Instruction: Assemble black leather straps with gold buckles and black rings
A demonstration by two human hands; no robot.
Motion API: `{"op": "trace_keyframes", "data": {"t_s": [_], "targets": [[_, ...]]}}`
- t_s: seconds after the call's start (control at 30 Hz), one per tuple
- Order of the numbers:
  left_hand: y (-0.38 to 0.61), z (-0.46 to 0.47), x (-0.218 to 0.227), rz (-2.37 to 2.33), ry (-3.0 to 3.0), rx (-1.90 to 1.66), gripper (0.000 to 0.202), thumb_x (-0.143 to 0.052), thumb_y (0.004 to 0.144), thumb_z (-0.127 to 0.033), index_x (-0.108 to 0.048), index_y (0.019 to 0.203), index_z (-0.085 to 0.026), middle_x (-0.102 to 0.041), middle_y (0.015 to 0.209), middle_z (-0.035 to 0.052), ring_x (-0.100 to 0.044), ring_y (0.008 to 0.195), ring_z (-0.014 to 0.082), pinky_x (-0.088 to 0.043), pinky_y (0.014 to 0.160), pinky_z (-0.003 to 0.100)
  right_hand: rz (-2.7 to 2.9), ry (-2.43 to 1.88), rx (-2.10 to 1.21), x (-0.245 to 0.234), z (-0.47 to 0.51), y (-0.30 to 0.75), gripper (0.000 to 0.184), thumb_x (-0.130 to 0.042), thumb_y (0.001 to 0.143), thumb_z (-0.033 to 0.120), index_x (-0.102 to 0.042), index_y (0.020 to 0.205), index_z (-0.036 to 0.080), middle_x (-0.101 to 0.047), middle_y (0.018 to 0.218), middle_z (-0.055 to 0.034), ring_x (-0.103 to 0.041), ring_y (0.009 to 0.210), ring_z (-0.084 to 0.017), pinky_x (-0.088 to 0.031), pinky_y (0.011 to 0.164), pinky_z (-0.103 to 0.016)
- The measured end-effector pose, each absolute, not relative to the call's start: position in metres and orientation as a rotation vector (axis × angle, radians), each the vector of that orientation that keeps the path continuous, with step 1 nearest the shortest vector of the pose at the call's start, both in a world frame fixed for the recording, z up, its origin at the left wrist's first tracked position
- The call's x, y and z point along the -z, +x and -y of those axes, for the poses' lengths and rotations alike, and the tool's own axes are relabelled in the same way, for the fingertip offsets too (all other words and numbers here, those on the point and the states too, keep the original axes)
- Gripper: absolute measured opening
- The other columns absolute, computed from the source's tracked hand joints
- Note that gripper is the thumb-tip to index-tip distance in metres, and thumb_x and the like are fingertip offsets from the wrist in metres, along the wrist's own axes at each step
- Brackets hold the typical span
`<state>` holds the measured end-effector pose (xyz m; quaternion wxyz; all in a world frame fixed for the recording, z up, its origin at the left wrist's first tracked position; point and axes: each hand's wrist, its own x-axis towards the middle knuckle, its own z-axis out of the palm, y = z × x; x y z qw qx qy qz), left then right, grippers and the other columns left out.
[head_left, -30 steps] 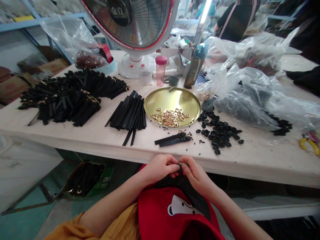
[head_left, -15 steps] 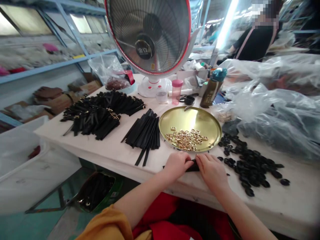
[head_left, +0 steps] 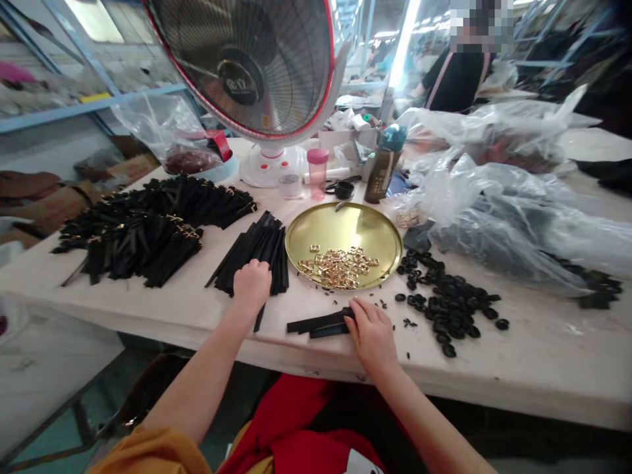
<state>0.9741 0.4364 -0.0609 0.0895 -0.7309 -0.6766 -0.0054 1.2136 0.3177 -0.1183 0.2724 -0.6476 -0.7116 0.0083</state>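
My left hand (head_left: 253, 283) is over the near end of a fanned pile of black straps (head_left: 257, 243), its fingers curled down onto the strap ends. Exactly what lies under those fingertips is hidden. At the table's front, my right hand (head_left: 372, 332) has its thumb and fingers closed on the right ends of a few flat black strips (head_left: 320, 324). Just beyond it stands a round gold tray (head_left: 360, 227) with small gold buckles (head_left: 338, 266) heaped on its near side. To the right of that hand lies a heap of coiled black strap pieces (head_left: 454, 296).
Bunched black straps with gold buckles (head_left: 143, 230) cover the table's left. Behind are a large fan heater (head_left: 247, 79), a pink-lidded jar (head_left: 317, 174) and a bottle (head_left: 384, 164). Clear plastic bags (head_left: 518, 224) fill the right. A person (head_left: 457, 76) stands in the background.
My left hand has left the strips at the front and moved left to the strap pile. My right hand stays on the strips. The head view has turned rightward.
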Motion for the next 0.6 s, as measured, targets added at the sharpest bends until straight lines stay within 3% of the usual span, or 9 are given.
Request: {"op": "trace_keyframes", "data": {"t_s": [0.33, 0.47, 0.6], "targets": [[0.97, -0.432, 0.054, 2.077, -2.173, 0.019, 0.031, -0.036, 0.084, -0.029, -0.06, 0.093, -0.012, -0.059, 0.092, 0.0132, -0.06, 0.083, 0.0264, -0.046, 0.069, 0.035, 1.741, -1.816, -0.037, 0.1, -0.303, 1.23, 0.044, -0.039, 0.087, 0.037, -0.048, 0.121, 0.01, -0.055, 0.117, -0.0169, -0.048, 0.106, -0.029, -0.038, 0.087, -0.044], [0.974, -0.431, 0.053, 2.11, -2.192, 0.022, 0.029, -0.042, 0.08, -0.026, -0.06, 0.096, -0.009, -0.06, 0.095, 0.0162, -0.06, 0.087, 0.0285, -0.047, 0.072, 0.037, 1.844, -1.737, -0.103, 0.095, -0.309, 1.247, 0.032, -0.038, 0.085, 0.02, -0.058, 0.109, 0.015, -0.059, 0.106, -0.0111, -0.052, 0.097, -0.023, -0.039, 0.086, -0.038], [0.976, -0.436, 0.052, 2.187, -2.159, 0.065, 0.028, -0.04, 0.076, -0.015, -0.061, 0.092, -0.006, -0.062, 0.09, 0.0191, -0.061, 0.085, 0.0305, -0.047, 0.069, 0.038, 2.094, -1.663, -0.3, 0.089, -0.329, 1.251, 0.04, -0.037, 0.074, 0.003, -0.065, 0.098, 0.019, -0.06, 0.095, -0.0079, -0.055, 0.087, -0.017, -0.042, 0.079, -0.028]]}}
